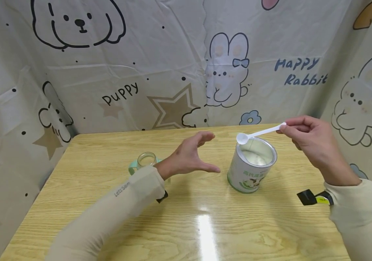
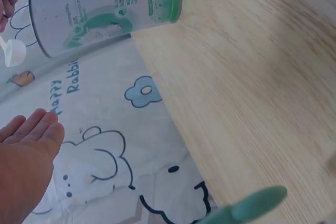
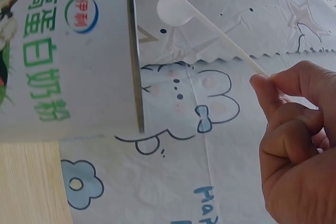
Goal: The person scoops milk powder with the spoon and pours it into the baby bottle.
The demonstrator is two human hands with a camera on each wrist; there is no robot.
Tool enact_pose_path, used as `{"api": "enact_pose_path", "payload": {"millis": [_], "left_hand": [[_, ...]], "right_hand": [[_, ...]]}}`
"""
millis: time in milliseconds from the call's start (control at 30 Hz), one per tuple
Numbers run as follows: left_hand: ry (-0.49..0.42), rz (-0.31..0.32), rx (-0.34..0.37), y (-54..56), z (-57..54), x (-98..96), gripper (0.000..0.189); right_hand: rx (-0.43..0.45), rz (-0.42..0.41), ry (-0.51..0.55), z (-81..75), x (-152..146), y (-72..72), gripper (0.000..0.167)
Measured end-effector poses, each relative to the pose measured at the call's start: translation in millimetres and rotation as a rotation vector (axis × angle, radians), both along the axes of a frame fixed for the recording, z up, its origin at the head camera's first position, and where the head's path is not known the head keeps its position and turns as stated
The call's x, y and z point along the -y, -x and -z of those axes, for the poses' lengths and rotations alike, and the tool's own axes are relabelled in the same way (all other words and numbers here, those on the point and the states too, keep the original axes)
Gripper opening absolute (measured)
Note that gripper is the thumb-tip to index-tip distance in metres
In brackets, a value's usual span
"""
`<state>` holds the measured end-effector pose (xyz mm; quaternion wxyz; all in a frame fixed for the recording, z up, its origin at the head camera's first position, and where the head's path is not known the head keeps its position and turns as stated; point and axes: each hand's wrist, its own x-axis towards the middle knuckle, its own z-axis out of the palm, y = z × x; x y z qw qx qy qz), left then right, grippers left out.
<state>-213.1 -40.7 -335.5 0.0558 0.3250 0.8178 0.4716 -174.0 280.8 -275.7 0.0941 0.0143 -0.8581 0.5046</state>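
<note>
My right hand [image 1: 313, 143] pinches the handle end of a white plastic scoop [image 1: 243, 138]. The scoop's bowl hangs just above the rim of an open milk powder can [image 1: 248, 177], which stands upright on the table. Pale powder [image 1: 256, 158] shows inside the can. To the can's left, my left hand [image 1: 189, 154] hovers apart from it, thumb and fingers spread wide with nothing between them. In the right wrist view, thumb and forefinger meet on the scoop handle [image 3: 226, 38]. Whether the scoop's bowl holds powder is unclear.
Behind my left wrist stands a glass jar or bottle [image 1: 147, 159] with mint-green handles, partly hidden by the sleeve. The wooden table [image 1: 186, 217] ends at a printed cloth [image 1: 173, 65] hanging along the back and sides.
</note>
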Motion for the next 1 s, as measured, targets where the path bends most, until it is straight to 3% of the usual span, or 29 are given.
{"api": "enact_pose_path", "payload": {"millis": [333,733,1000], "left_hand": [[0.016,0.032,-0.032,2.5,1.4,-20.1,0.097],[-0.002,0.032,0.021,3.8,10.0,-42.2,0.097],[-0.017,0.040,0.020,3.8,15.3,-57.2,0.096]], "right_hand": [[0.000,0.070,-0.065,1.8,-12,-3.4,0.015],[-0.003,0.080,-0.135,6.5,-20,-5.9,0.014],[-0.021,0.109,-0.248,15.0,-16,-5.5,0.028]]}}
